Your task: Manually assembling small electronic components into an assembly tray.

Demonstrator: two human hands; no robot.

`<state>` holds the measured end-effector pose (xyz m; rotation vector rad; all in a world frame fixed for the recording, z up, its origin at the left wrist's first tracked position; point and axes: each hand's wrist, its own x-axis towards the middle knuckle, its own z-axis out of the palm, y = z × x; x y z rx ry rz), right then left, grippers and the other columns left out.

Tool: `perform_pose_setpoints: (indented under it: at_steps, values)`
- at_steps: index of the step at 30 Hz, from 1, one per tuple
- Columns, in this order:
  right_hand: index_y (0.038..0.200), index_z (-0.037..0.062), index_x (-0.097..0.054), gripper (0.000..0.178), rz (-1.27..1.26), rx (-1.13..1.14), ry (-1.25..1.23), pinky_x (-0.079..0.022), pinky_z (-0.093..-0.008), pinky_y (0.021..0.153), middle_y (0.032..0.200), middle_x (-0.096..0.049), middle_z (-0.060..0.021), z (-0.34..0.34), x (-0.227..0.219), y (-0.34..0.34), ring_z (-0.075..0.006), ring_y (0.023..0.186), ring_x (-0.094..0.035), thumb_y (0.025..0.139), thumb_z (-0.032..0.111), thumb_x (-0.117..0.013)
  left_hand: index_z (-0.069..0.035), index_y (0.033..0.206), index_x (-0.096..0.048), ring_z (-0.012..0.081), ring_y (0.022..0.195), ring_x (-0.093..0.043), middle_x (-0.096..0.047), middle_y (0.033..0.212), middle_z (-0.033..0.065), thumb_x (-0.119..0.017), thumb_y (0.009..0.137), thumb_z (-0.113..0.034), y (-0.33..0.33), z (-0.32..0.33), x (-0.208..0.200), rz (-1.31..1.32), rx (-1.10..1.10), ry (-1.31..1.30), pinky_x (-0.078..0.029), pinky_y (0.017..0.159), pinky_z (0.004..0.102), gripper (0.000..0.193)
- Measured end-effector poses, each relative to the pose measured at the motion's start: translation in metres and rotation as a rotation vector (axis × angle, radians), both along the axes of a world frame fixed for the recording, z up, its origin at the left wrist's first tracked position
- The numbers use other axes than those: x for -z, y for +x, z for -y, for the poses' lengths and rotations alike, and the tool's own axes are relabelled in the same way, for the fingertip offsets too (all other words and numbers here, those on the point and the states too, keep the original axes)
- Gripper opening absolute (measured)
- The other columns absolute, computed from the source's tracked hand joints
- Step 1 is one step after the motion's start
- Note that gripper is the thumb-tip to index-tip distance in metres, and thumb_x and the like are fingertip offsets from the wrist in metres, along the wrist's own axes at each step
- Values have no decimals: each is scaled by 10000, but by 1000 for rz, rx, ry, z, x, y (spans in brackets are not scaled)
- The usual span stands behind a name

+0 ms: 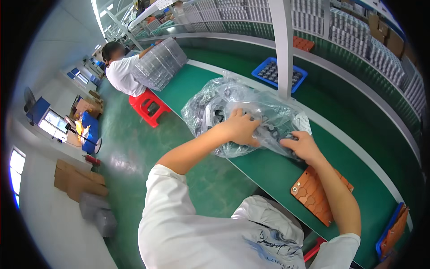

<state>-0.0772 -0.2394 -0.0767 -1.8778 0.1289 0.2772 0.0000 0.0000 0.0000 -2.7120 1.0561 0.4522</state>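
1. My left grip (pixel 242 127) is spread wide, palm down, on top of the big see-through bag (pixel 275 110). I can't see it closed around anything. I think the flat fingers press the bag so it can't slide.

2. My right grip (pixel 304 147) is at the right end of the bag, with bent fingers and the thumb poking left. I can't tell if it pinches the plastic or just touches it. Being at that end probably helps stop the loose plastic from flopping about.

3. The bag lies in a crumpled heap on the green bench (pixel 264 166), right in front of me. Dark parts (pixel 268 130) show through it, between my two grips. The shiny creases hide what shape they are.

4. Near me and to the right of the bag is an orange-brown board (pixel 312 195). My right forearm (pixel 338 193) crosses above it. Maybe it sits there to be close, yet out of the bag's way.

5. Behind the bag is a blue tray (pixel 268 82) by a white post (pixel 283 49). It holds small grey pieces, and its raised rim likely stops them falling off.

6. Past the left end of the bag, a co-worker (pixel 121 74) sits on a red stool (pixel 148 107), beside a see-through stack (pixel 161 65).
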Motion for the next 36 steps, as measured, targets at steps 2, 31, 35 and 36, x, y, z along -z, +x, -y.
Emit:
perform_pose_setpoints:
  at_steps: [2, 31, 35, 36]
  values:
    - [962, -8, -716, 289, 155, -102, 22, -459, -272, 543, 772, -672, -42, -32, 2, -6, -89, 621, -583, 838, 251, -753, -104, 1396, -531, 519, 1370, -339, -494, 1407, 271, -634, 829, -616, -4, -24, -8, -93, -3, 26, -238, 1158, 561, 770]
    - [1009, 31, -658, 335, 21, 333, 831, -446, -280, 591, 802, -593, -35, 5, -36, 38, -132, 687, -562, 929, 356, -668, -12, 1117, -583, 339, 792, -644, -611, 974, 178, -754, 825, -225, -42, 96, 24, -24, -43, -1125, -532, 703, 415, 400]
    - [967, 88, -643, 279, 32, 461, 884, -479, -270, 575, 815, -597, 1, 22, -37, -7, -124, 690, -589, 963, 367, -631, -30, 1104, -576, 261, 739, -622, -563, 944, 121, -774, 806, -189, -70, 116, 29, -54, 124, -1229, -514, 644, 355, 392]
    - [967, 84, -644, 278, -4, 470, 922, -499, -277, 599, 822, -609, -4, 32, -35, -21, -125, 708, -603, 968, 361, -625, -38, 1094, -581, 222, 722, -616, -551, 945, 113, -770, 804, -171, -70, 125, 40, -28, 242, -1309, -507, 620, 337, 372]
